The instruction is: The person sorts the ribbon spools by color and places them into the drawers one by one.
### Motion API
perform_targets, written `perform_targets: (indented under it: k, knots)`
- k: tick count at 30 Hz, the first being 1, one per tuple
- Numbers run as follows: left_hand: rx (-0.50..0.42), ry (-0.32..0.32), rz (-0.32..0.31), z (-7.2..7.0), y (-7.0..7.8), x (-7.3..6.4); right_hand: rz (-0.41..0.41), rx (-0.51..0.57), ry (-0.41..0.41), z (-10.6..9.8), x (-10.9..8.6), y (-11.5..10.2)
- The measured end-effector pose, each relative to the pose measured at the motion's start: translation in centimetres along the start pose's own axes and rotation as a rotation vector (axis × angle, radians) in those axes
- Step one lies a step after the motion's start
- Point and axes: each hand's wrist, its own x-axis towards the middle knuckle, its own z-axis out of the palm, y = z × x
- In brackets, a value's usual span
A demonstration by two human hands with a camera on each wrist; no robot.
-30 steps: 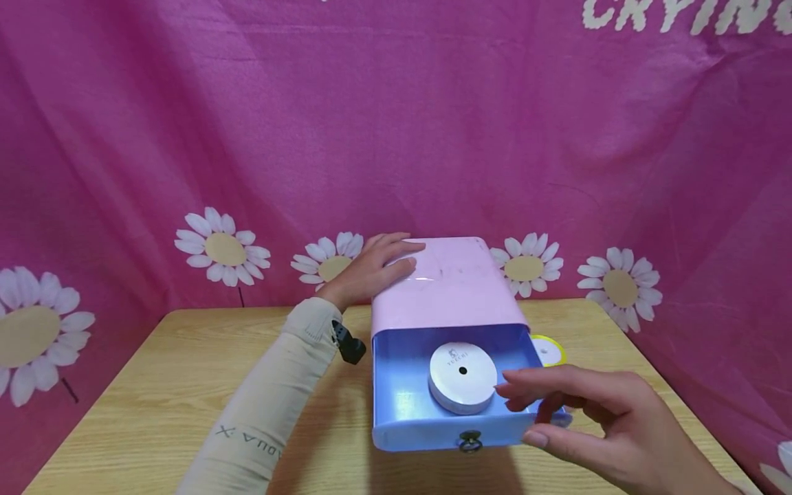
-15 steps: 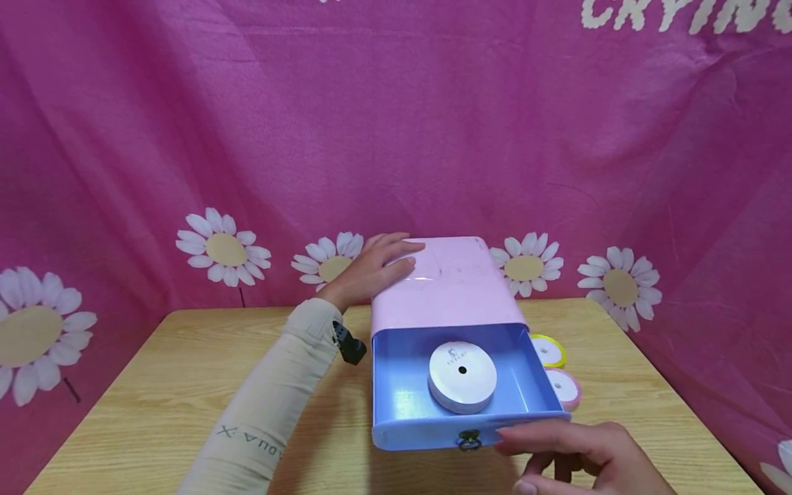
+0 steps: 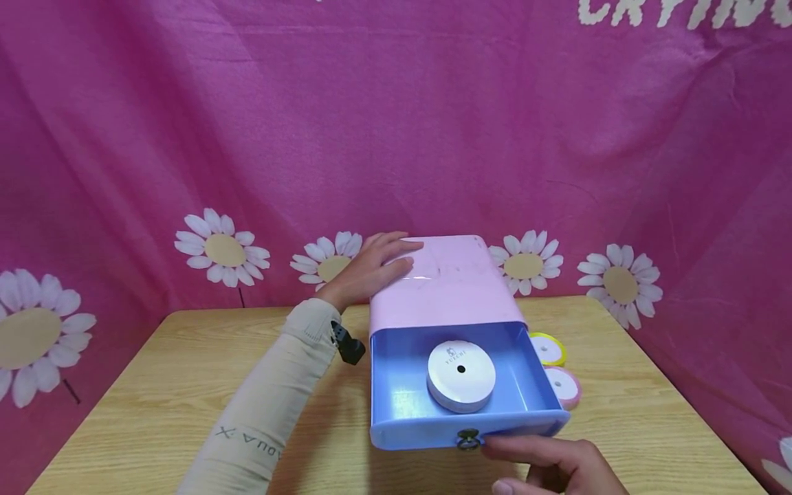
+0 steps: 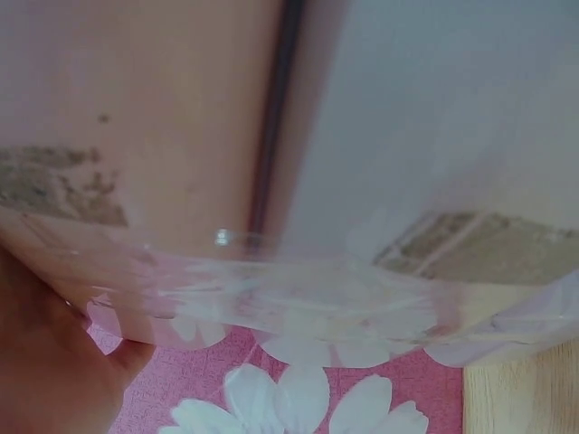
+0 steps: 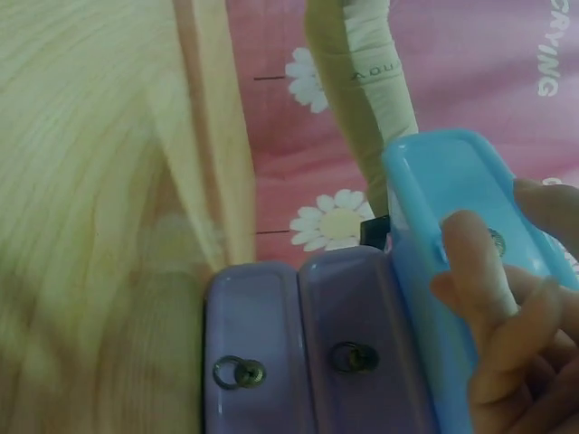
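A small pink cabinet [image 3: 448, 289] has its top blue drawer [image 3: 402, 392] pulled out. Inside the drawer lies a white ribbon spool [image 3: 460, 371]. My left hand [image 3: 377, 265] rests on the cabinet's top left edge, fingers spread; the left wrist view shows that hand [image 4: 54, 353] beside the cabinet's side with clear tape. My right hand [image 3: 551, 464] is at the drawer front, index fingertip right beside the metal ring pull [image 3: 468, 440], thumb apart below. In the right wrist view, the index and thumb of the right hand [image 5: 516, 334] stand either side of the knob, other fingers bent.
Two closed purple drawers [image 5: 258, 312] with ring pulls sit below the blue one. Right of the cabinet lie a yellow-rimmed spool [image 3: 547, 349] and a pink-rimmed spool [image 3: 563, 387] on the wooden table [image 3: 643, 405]. A pink flowered cloth [image 3: 396, 137] hangs behind.
My right hand has moved from over the drawer's right side down and left to the ring pull, uncovering the pink-rimmed spool. The left hand and the drawer have stayed put.
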Motion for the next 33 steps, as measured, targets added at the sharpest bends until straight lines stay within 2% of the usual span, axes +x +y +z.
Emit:
perform_targets:
  k: [8,11,14,17,19,22,27,33]
  knots:
    - [0.016,0.011,0.005,-0.1,-0.1,0.0,0.004,0.015,0.046,0.6,0.6,0.8]
    - [0.016,0.013,0.005,-0.1,0.0,-0.1,0.003,-0.003,0.092,1.0,0.8,0.9]
    - [0.008,0.015,0.006,0.0,0.0,-0.1,0.051,0.002,0.198,1.8,1.0,0.6]
    - [-0.003,0.019,0.011,0.0,0.0,-0.2,0.147,0.028,0.346,2.9,1.3,0.1]
    - [-0.008,0.020,0.015,0.0,0.0,-0.1,0.174,0.028,0.437,3.6,1.4,-0.2]
    - [-0.007,0.019,0.016,0.0,0.1,-0.1,0.197,0.015,0.521,4.2,1.6,-0.3]
    - [0.001,0.016,0.024,0.1,0.1,0.0,0.158,0.002,0.591,4.7,1.8,-0.4]
    - [0.011,0.008,0.015,0.0,0.2,-0.1,0.099,-0.038,0.612,5.0,2.0,-0.4]
